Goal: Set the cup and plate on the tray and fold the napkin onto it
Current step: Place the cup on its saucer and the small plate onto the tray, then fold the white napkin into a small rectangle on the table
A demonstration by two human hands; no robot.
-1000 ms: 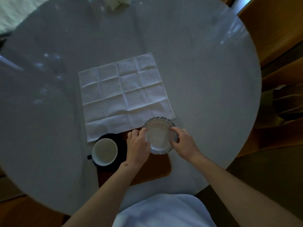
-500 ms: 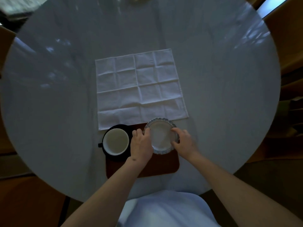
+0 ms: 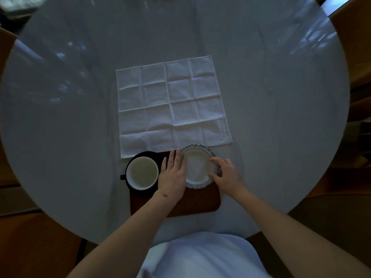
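The tray point(image 3: 192, 203) is lying at the near edge of the table point(image 3: 281, 117). The plate point(image 3: 197, 167) is sitting on the tray's far right part. The left hand point(image 3: 173, 175) is resting straight, pressed-together fingers against the plate's left rim; the right hand point(image 3: 225, 173) is touching its right rim with curled, spread fingers. The cup point(image 3: 142, 173) is standing on the tray's left part. The napkin point(image 3: 170, 105) is lying unfolded just beyond the tray.

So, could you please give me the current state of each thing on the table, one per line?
Cup: upright on the tray, looks empty.
Plate: on the tray, empty, a hand on either side.
Napkin: unfolded, flat on the table, near edge over the tray.
Tray: flat on the table.
Left hand: fingers straight, against the plate's rim.
Right hand: fingers curled on the plate's rim.
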